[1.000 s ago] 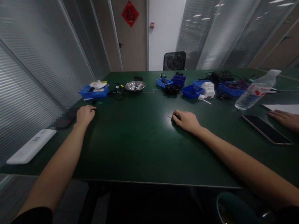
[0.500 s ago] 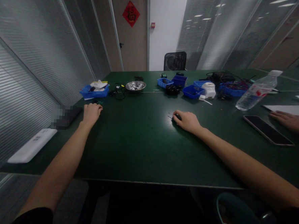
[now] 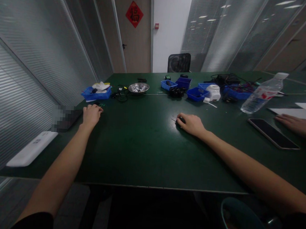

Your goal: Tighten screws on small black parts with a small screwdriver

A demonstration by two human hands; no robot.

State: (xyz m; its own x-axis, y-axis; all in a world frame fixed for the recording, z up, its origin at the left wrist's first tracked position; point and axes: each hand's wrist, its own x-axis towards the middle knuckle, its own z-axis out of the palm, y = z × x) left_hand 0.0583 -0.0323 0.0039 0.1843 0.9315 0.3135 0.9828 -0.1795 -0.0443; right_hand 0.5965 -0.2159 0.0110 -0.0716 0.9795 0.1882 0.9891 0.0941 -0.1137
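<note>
Both my hands are over the green table (image 3: 140,145). At the left, my left hand (image 3: 91,115) is curled with its fingertips down; whether they hold something is hidden. Just beyond its fingers lies a small dark and green item (image 3: 100,105). My right hand (image 3: 191,123) rests near the middle of the table, its fingers closed round a small black object (image 3: 180,121). Two thin, bright metal prongs or wires (image 3: 173,118) stick out to the left of that object, inside a patch of glare. The rest of it is hidden by the hand.
A blue basket (image 3: 97,94), a metal bowl (image 3: 139,88) and blue trays (image 3: 197,94) stand farther back. To the right are a water bottle (image 3: 263,93), a phone (image 3: 273,134) and another person's hand (image 3: 294,124). A white case (image 3: 31,149) lies at the left edge.
My left hand has shifted slightly to the left and away from me. My right hand stays in place on the black object.
</note>
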